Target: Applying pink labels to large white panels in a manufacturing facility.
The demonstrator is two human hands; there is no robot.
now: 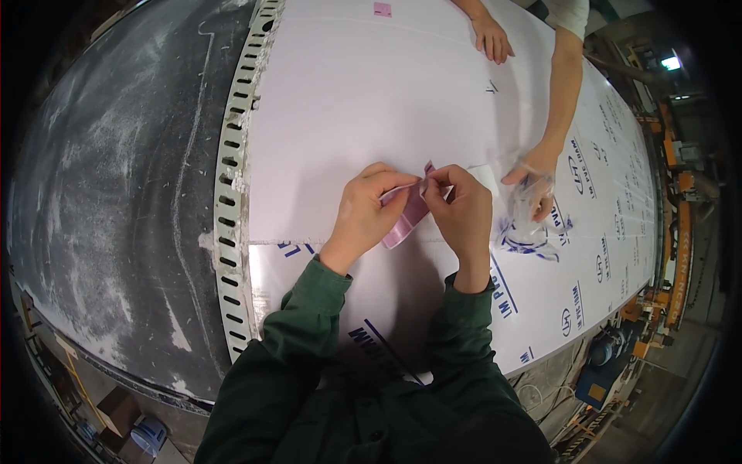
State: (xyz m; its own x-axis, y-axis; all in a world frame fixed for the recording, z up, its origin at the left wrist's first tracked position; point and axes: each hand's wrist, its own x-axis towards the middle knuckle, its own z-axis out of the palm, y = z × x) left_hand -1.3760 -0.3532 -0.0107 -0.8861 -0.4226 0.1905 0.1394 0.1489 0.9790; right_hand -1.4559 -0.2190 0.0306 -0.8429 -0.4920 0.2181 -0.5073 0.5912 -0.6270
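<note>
Both of my hands are pinching a shiny pink strip (408,222) that looks like a strip of stickers, held just above a large white board. My left hand (366,207) has thumb and forefinger closed on its upper edge. Close beside it, my right hand (464,207) pinches the strip's upper corner. The lower part of the strip hangs between my hands; my fingers hide some of it. Beneath lies the white board (325,116), partly covered with film printed in blue. A small pink label (382,9) is on the board's far part.
At the right, a co-worker's hand (537,174) holds crumpled clear film (529,232); the other hand (492,39) rests on the board's far side. A slotted metal rail (229,185) separates the board from a dark, dusty surface (116,178). Orange machinery (680,263) stands far right.
</note>
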